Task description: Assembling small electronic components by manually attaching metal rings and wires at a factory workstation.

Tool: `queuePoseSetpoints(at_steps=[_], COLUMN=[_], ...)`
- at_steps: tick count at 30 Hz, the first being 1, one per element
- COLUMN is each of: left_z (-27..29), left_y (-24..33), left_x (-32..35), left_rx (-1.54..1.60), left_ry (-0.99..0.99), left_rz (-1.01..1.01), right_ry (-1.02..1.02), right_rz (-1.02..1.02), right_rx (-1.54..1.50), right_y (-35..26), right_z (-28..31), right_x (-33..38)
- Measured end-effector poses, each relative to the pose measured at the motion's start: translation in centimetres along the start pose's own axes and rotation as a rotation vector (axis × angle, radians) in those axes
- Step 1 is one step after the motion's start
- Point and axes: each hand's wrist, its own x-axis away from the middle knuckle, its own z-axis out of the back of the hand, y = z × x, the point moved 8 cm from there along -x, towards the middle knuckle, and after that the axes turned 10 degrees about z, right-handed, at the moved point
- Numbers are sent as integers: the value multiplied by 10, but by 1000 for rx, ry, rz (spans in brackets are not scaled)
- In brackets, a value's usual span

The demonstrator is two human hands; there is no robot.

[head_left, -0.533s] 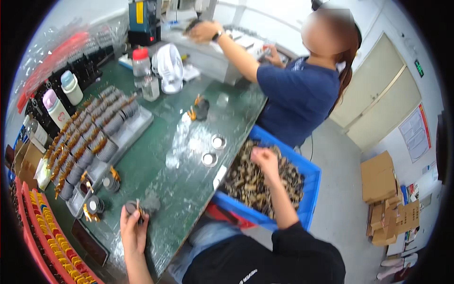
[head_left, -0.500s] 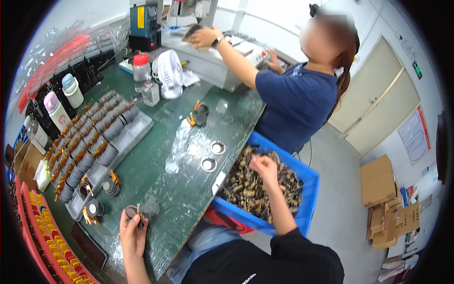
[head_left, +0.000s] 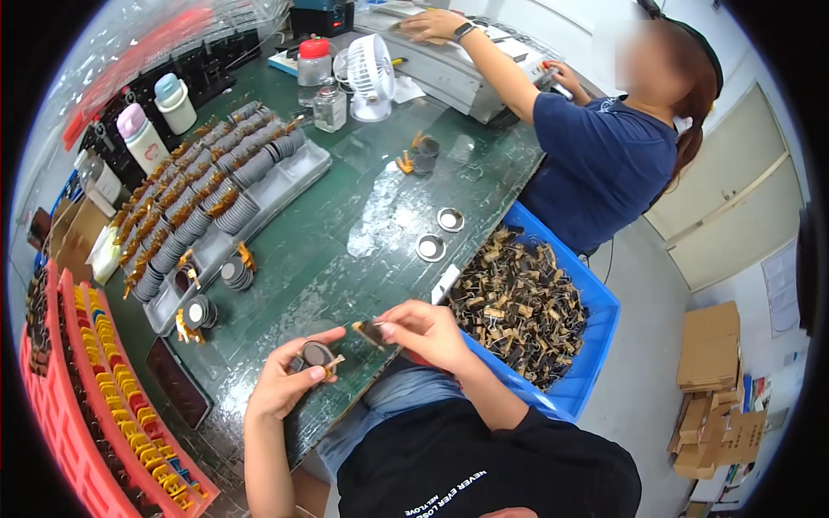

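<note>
My left hand holds a round dark core part with a gold clip on its side, just above the near edge of the green bench. My right hand pinches a small dark metal clip right beside that part. To the right sits a blue bin filled with several loose gold and black clips. Finished round parts lie left of my hands.
A grey tray holds rows of several stacked round parts. Two small metal cups lie mid-bench. A white fan, bottles and red racks are around. A person in a blue shirt works at a machine.
My right hand left the blue bin and came over to my left hand with a clip. The view also shifted closer to the bench.
</note>
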Motion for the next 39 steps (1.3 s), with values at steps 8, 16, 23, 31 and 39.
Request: queuePoseSetpoints(at_steps=[8,16,23,31,39], left_z=[2,4,10,21,20], left_y=[-1,12,12,15,21], left_x=[2,6,3,4,5], left_rx=[-65,-304,-248,-232,-302], left_ry=[72,166,150,236,313], left_rz=[-3,-119,-166,-230,-309], right_ry=[-8,7,121,178,174], right_rz=[4,16,96,65,31], right_rx=[-121,-83,69,-44,-42], right_y=[9,-8,-6,0,3], right_z=[-43,-51,-40,-27,-39], right_x=[0,-7,-7,-3,-5])
